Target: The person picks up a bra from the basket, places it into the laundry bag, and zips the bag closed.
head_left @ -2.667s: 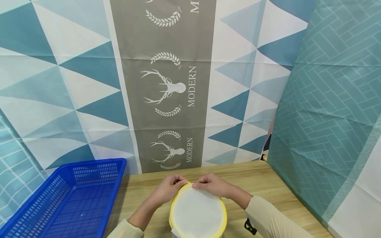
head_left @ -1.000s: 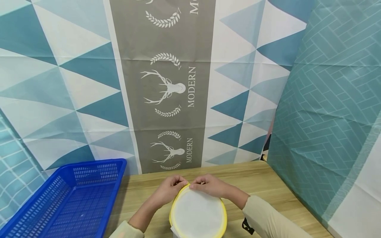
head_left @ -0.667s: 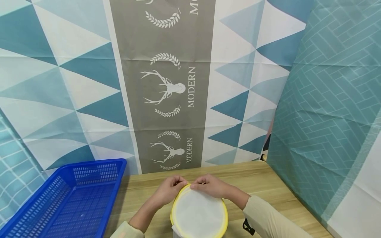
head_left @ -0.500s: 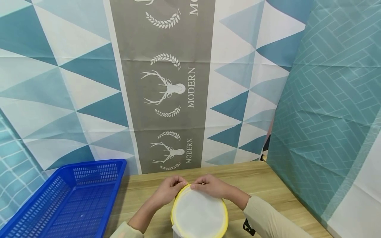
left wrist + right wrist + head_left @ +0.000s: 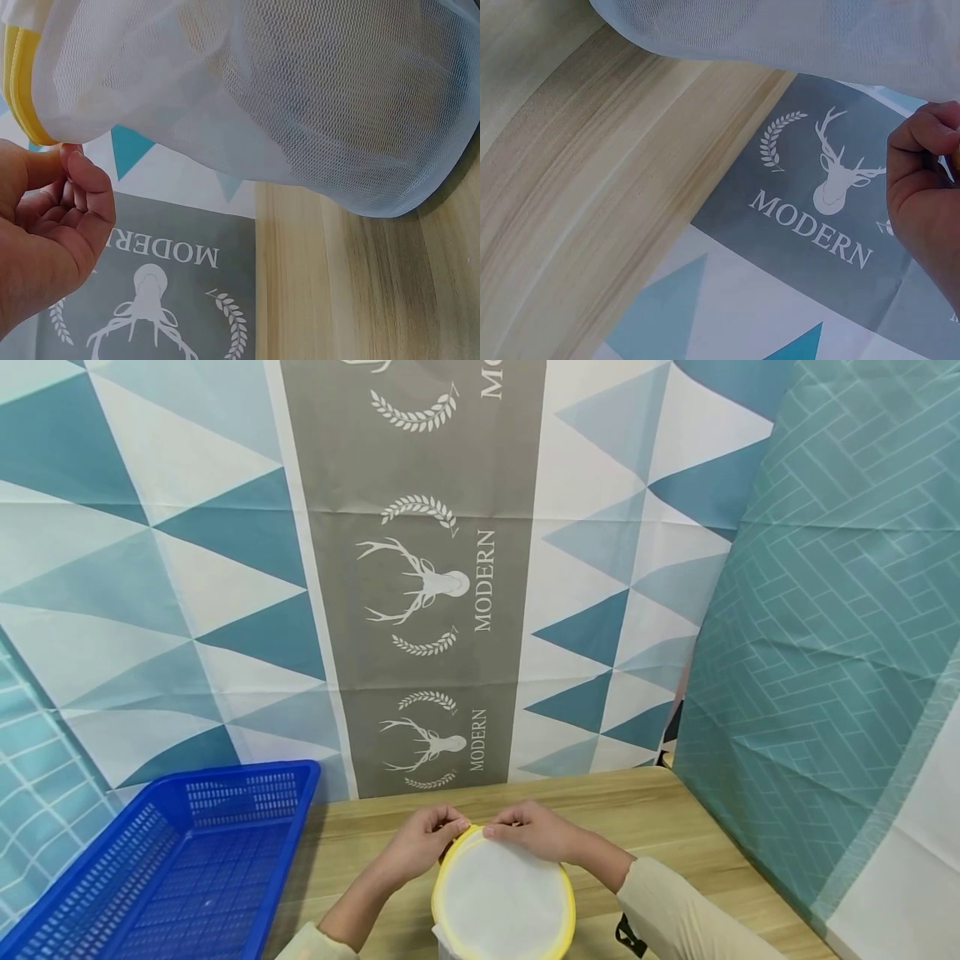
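Observation:
A white mesh laundry bag (image 5: 504, 893) with a round top and yellow edging stands at the front of the table in the head view. My left hand (image 5: 420, 847) pinches the yellow edging at its far side between thumb and curled fingers. In the left wrist view, the yellow band (image 5: 22, 90) ends right at the fingertips, with the mesh side (image 5: 337, 90) hanging beyond. Close beside it, my right hand (image 5: 536, 833) pinches the same edge, its thumb lying over the top. In the right wrist view a bit of yellow shows at the right hand's fingers (image 5: 926, 142).
A blue plastic basket (image 5: 217, 877) with slotted sides stands to the left on the wooden table (image 5: 630, 810). Behind the table hangs a patterned cloth (image 5: 420, 635), and a teal cloth (image 5: 817, 677) borders the right side. A black strap (image 5: 630, 935) hangs by the right sleeve.
Compared with half a second ago, the fingertips of both hands stand slightly farther apart along the yellow edge. The bag has hardly moved.

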Tool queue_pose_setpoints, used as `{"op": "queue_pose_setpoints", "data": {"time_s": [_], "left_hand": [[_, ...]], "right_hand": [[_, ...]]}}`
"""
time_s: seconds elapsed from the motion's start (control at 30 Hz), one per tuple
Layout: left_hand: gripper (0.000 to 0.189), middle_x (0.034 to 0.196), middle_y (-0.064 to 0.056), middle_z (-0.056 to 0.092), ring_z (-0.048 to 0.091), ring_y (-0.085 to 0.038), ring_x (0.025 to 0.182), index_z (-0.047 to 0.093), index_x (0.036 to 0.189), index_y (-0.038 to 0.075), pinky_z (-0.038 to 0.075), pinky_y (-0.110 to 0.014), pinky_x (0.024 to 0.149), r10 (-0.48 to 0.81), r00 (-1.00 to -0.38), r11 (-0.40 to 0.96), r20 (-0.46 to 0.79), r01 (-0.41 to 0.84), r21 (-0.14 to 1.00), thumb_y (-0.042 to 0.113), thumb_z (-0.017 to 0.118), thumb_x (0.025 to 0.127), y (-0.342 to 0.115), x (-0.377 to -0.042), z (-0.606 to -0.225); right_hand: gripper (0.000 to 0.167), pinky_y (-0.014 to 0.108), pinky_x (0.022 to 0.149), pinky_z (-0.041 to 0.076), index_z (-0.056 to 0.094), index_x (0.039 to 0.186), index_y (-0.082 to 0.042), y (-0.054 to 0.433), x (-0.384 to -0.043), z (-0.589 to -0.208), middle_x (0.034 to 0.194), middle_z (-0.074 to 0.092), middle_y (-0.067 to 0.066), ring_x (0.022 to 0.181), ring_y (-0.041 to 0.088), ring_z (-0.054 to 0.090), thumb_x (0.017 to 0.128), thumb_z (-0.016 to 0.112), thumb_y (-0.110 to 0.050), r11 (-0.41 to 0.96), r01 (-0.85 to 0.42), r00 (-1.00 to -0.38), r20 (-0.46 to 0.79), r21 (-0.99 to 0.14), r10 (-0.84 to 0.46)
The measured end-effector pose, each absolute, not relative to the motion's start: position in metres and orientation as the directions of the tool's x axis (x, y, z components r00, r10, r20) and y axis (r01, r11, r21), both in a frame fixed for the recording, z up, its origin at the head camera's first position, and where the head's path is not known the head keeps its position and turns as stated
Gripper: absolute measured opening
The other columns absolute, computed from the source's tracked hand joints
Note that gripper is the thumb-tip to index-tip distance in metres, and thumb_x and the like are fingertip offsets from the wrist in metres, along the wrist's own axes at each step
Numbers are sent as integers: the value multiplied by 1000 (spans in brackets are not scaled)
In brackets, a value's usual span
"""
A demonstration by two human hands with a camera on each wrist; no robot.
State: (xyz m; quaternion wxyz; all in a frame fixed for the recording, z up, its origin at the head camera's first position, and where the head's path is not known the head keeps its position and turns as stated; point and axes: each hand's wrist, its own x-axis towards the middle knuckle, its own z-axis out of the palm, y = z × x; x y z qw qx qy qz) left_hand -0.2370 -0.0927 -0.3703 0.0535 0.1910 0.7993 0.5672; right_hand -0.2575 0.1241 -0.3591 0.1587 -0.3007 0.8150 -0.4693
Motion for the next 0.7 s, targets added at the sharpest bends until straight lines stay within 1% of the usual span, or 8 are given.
{"op": "queue_pose_setpoints", "data": {"time_s": [0.1,0.27,0.43,0.7], "left_hand": [[24,74,-2,58,50,-9,58,61,98,-2,46,-23,52,364,-922,293,134,250,923,21,53,95,-93,-237,-370],[24,76,-3,59,50,-8,61,62,97,-2,45,-23,54,360,-922,303,140,257,918,21,54,95,-95,-236,-369],[24,77,-3,60,51,-8,63,62,97,-1,45,-22,56,367,-919,306,147,269,913,21,54,95,-94,-236,-367],[25,77,-3,59,51,-7,63,62,97,-2,45,-21,56,372,-916,299,148,270,915,21,54,95,-95,-236,-368]], "right_hand": [[28,27,58,54,69,107,-8,122,-257,-357,96,69,7,67,9,63,95,54,-29,382,-345,-771,26,-857,-637],[27,27,60,54,68,109,-14,118,-257,-357,100,68,4,70,10,64,94,56,-32,383,-337,-767,14,-860,-642],[26,26,57,54,69,106,-11,116,-257,-359,94,68,5,66,9,63,94,55,-29,371,-345,-754,19,-862,-656],[25,24,53,52,70,103,-9,114,-254,-356,88,69,8,61,8,61,95,54,-26,380,-354,-762,27,-855,-647]]}}
